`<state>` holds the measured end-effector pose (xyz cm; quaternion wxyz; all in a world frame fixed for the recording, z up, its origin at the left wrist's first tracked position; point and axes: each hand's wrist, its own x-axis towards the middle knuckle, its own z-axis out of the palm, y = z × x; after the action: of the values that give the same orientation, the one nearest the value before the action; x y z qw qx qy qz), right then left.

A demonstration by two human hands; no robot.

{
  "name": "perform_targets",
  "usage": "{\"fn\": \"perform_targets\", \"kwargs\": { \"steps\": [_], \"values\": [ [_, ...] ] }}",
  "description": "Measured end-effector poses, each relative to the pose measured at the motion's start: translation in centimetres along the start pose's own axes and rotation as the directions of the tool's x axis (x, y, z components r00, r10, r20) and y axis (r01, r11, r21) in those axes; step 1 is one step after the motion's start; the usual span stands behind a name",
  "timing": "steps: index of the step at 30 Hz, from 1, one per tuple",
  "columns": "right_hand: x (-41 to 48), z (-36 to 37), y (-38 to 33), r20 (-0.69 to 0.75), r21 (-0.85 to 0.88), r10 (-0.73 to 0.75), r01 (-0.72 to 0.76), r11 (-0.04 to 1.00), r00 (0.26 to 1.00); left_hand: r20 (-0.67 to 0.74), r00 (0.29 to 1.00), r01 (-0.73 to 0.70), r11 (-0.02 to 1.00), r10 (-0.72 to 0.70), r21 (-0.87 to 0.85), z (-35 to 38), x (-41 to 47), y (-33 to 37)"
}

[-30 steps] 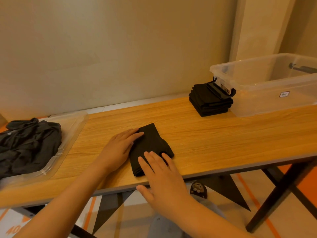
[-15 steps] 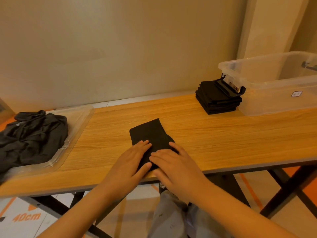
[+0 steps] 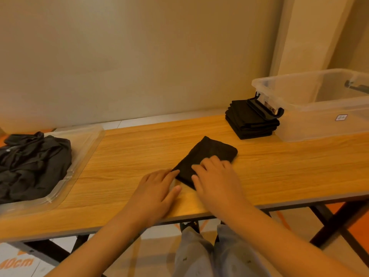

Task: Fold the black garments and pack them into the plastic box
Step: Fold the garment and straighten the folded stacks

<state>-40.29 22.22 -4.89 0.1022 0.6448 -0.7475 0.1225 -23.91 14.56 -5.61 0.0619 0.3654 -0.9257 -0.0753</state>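
- So compared with half a second back, the folded black garment (image 3: 207,154) has swung round: it now lies slanted, far corner pointing to about 1 o'clock, and it's nearer the stack.
- The left hand (image 3: 157,188) has slid off it. It now lies flat on the table (image 3: 289,168) with straight fingers, holding nothing, just the fingertips touching the garment's 8 o'clock corner.
- The right hand (image 3: 217,180) is still on top, fingers spread and pressing down on the near half, not curled round it.
- Containers: the clear plastic box (image 3: 319,124) sits at 2 o'clock from the garment, with a black latch on its end and a white label on the front wall.
- The stack of folded black garments (image 3: 249,120) is outside the box, touching its 9 o'clock end under the latch.
- Over at 9 o'clock a clear tray (image 3: 83,144) holds a rumpled heap of black clothes (image 3: 34,164).
- Counts: one folded piece under the hands, one stack (can't count the layers for sure), one heap, one box, one tray, two hands.
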Motion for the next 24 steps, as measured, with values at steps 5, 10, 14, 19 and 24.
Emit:
{"fn": "perform_targets", "kwargs": {
  "steps": [5, 10, 14, 19, 24],
  "values": [
    [2.1, 1.2, 1.8, 0.134, 0.040, 0.106, -0.113, 0.993, 0.985, -0.118, 0.990, -0.078, 0.997, 0.078, 0.007, 0.3, 0.5, 1.3],
    [6.2, 2.3, 6.1, 0.276, 0.004, 0.053, -0.056, 0.998, 0.960, -0.136, 0.991, -0.054, 0.897, -0.006, -0.439, 0.2, 6.2, 0.9],
    [9.8, 3.5, 9.0, 0.235, -0.124, 0.104, -0.076, 0.989, 0.966, -0.126, 0.984, 0.027, 0.812, -0.124, -0.583, 0.2, 13.5, 0.6],
    [12.2, 4.9, 10.2, 0.234, -0.113, 0.159, -0.135, 0.984, 0.959, -0.013, 0.998, 0.045, 0.821, -0.063, -0.570, 1.4, 20.4, 2.7],
    [12.3, 5.3, 10.4, 0.201, -0.012, 0.196, -0.197, 0.980, 0.960, -0.112, 0.991, 0.013, 0.881, -0.075, -0.473, 3.1, 23.2, 2.9]
  ]
}}
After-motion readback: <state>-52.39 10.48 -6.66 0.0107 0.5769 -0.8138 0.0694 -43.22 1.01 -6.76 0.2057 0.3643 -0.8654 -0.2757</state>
